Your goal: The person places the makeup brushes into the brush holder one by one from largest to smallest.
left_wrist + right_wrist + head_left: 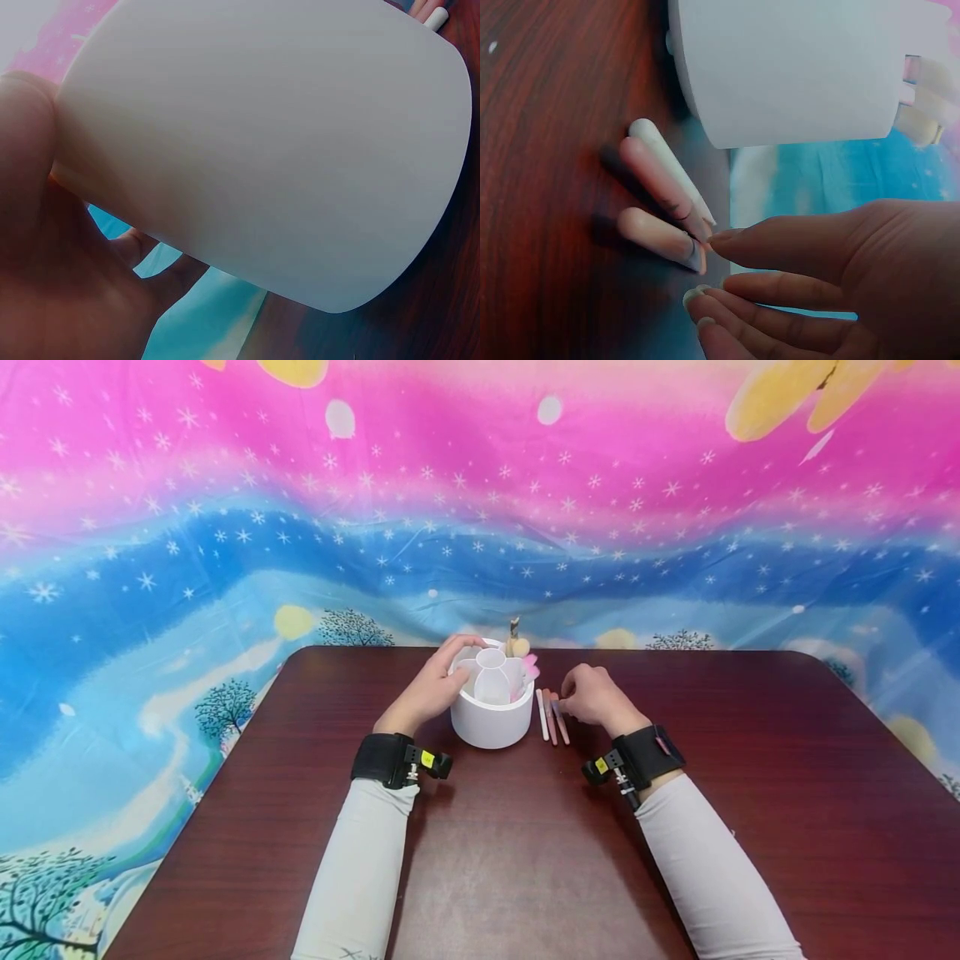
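A round white organizer [491, 727] with inner compartments stands near the far side of the table. My left hand [431, 685] grips its left side, thumb at the rim and fingers reaching round behind. Just right of it, three slim round-ended sticks lie side by side: a white stick [542, 714], a pinkish stick [656, 174] and a peach stick [656, 236]. My right hand [596, 697] is beside them with fingers loosely bent. In the right wrist view, its thumb tip overlaps the ends of the sticks, with a gap between thumb and fingers.
Inside the organizer, a beige rounded item [519, 647] and a pink petal-shaped item [530, 667] show at the right rim. The dark red wooden table [495, 860] extends around both arms. A colourful printed cloth [480, 518] hangs behind the table's far edge.
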Demonstrator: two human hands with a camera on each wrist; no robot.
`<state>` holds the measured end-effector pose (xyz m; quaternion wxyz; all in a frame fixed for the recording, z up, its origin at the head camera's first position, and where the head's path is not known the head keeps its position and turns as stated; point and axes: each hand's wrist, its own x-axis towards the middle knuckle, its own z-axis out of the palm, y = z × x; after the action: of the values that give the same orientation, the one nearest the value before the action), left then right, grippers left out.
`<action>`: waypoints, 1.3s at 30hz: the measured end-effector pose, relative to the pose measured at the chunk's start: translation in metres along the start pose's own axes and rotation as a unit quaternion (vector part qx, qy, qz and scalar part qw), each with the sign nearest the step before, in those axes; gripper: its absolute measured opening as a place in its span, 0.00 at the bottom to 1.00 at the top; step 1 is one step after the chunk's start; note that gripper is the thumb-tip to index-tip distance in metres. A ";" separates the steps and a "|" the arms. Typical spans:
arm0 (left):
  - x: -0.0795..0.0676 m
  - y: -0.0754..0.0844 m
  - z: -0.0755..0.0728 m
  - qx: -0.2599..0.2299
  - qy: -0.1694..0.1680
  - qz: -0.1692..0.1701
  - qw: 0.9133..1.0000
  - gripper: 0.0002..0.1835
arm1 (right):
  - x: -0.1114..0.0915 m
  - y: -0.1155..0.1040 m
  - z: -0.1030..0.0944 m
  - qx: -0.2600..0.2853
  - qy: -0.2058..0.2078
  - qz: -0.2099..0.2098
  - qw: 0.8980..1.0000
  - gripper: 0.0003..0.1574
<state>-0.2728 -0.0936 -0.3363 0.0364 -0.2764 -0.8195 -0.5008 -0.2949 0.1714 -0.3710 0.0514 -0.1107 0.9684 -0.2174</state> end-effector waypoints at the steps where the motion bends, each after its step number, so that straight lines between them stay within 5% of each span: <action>1: 0.000 0.000 0.000 0.000 0.000 0.000 1.000 0.20 | 0.000 -0.001 0.001 0.001 -0.004 0.002 1.000 0.08; 11: -0.001 0.001 -0.001 -0.004 -0.003 -0.004 1.000 0.21 | 0.002 0.002 0.005 0.000 -0.021 0.005 1.000 0.05; 17: 0.000 -0.002 -0.001 -0.001 -0.001 -0.007 1.000 0.20 | 0.002 0.002 0.005 -0.008 -0.024 0.008 1.000 0.16; 24: 0.010 -0.035 0.004 0.002 0.006 -0.005 1.000 0.20 | 0.003 0.001 0.005 -0.017 -0.008 0.022 1.000 0.24; 39: 0.013 -0.040 0.005 0.018 0.004 0.001 1.000 0.21 | -0.008 -0.005 -0.024 0.039 0.088 -0.027 0.995 0.05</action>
<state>-0.3023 -0.0982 -0.3667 0.0451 -0.2743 -0.8279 -0.4872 -0.2897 0.1785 -0.3465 -0.0357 -0.1151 0.9566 -0.2654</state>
